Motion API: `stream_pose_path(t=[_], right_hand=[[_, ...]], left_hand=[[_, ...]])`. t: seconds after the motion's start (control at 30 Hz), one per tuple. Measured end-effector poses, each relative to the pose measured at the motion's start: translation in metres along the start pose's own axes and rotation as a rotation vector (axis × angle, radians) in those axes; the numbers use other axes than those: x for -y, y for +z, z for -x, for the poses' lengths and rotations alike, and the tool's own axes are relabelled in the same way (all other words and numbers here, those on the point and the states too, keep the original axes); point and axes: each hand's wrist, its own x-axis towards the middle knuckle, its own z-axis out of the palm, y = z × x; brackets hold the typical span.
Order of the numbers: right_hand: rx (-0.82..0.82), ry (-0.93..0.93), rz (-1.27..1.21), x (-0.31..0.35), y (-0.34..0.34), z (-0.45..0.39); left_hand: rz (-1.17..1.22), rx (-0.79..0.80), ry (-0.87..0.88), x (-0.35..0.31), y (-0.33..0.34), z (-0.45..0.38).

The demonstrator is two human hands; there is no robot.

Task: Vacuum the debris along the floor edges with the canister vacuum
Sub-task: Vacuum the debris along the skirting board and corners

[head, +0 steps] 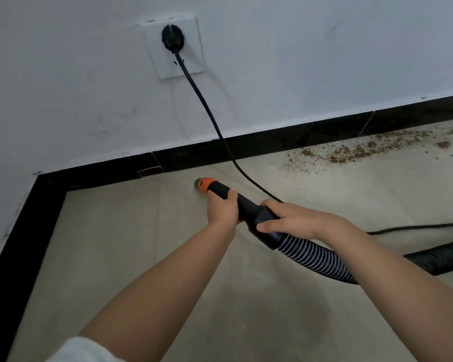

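Mid-sweep along the baseboard [272,142]. Left hand [222,209] wrapped round the black nozzle tube [221,191], fingers clamped just behind the orange tip [204,183]. Right hand [289,218] curled tight round the hose cuff [262,218]. Tip low over bare floor [141,257] near the wall edge. Debris [351,152] strewn further right along that edge, well apart from tip. Next, likely: slide tip rightward hugging baseboard; power cord [209,113] crosses the path, snag risk.

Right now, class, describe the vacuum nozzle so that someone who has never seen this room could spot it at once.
Start at the white wall socket and follow the black cord down to the pale floor by the black skirting board. The nozzle lies there, just beyond the left hand. It alone is orange-tipped.
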Motion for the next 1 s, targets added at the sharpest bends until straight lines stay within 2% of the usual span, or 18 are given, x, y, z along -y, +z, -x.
stream_pose_path(t=[0.13, 0.23, 0.57, 0.83, 1.0], right_hand=[[0.032, -0.028, -0.001, 0.022, 0.008, -0.018], [0.045, -0.029, 0.001, 0.034, 0.003, -0.014], [0.034, 0.038, -0.016, 0.025, -0.018, 0.032], [-0.082, 0.132, -0.036, -0.014, -0.021, 0.054], [-0.129, 0.117, -0.100, -0.023, -0.025, 0.046]], left_hand=[[0.003, -0.087, 0.005, -0.003, -0.023, -0.010], [0.076, -0.081, -0.026, -0.005, -0.028, -0.005], [0.154, 0.088, -0.097, 0.004, 0.003, 0.018], [0.081, 0.310, -0.045, 0.001, 0.044, 0.023], [0.038, 0.312, -0.025, -0.008, 0.052, 0.025]])
